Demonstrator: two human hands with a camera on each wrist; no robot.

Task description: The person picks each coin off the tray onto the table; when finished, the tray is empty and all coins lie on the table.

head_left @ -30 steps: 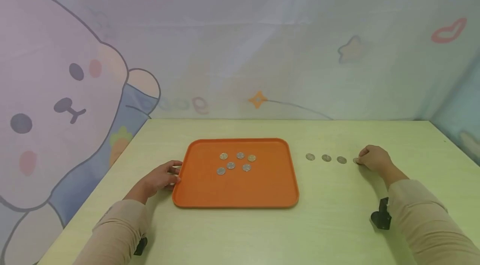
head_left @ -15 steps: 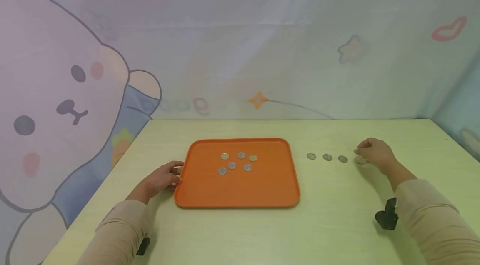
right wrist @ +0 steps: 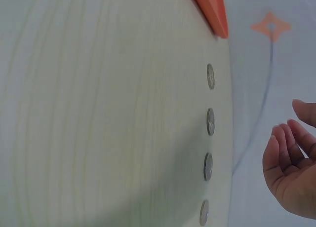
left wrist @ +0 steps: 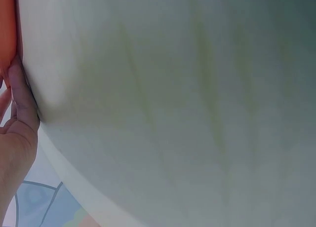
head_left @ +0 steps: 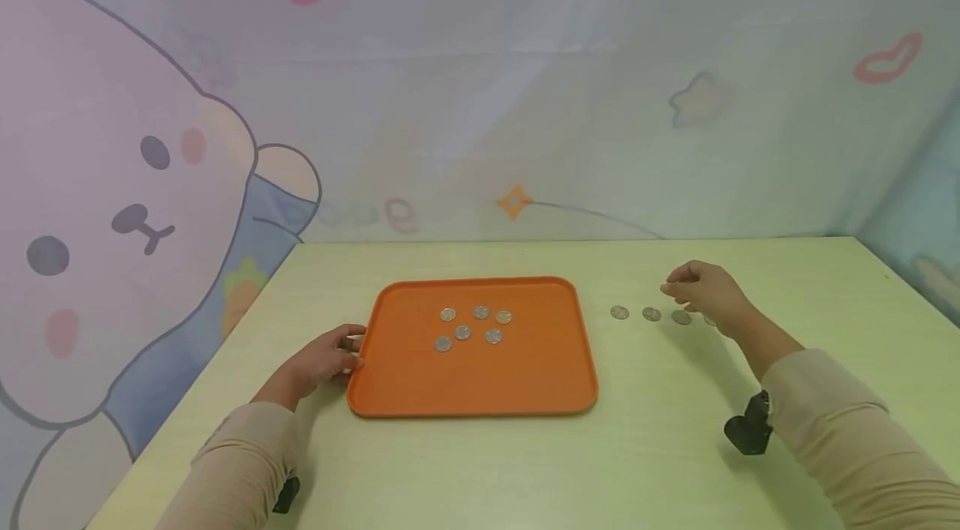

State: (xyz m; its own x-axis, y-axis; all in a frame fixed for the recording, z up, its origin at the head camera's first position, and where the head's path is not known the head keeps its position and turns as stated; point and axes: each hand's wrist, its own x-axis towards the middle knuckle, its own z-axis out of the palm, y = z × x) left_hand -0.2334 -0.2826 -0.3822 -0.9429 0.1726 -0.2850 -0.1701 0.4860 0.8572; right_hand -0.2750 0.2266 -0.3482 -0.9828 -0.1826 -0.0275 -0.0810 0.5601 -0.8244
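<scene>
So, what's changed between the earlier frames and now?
The right hand has let go of the rightmost coin and moved left toward the tray. The left hand stays at the tray's left edge; six coins inside and three other coins in the row stay put.

passable: tabletop (head_left: 525,467) nearside of tray (head_left: 480,388) | obstacles: left hand (head_left: 322,358) leftward, 4 coins (head_left: 651,314) rightward

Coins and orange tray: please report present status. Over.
Left hand touching tray at left edge; right hand raised, holding nothing visible. Six coins on tray, four coins on table. Right hand partly hides rightmost coin, head view.
</scene>
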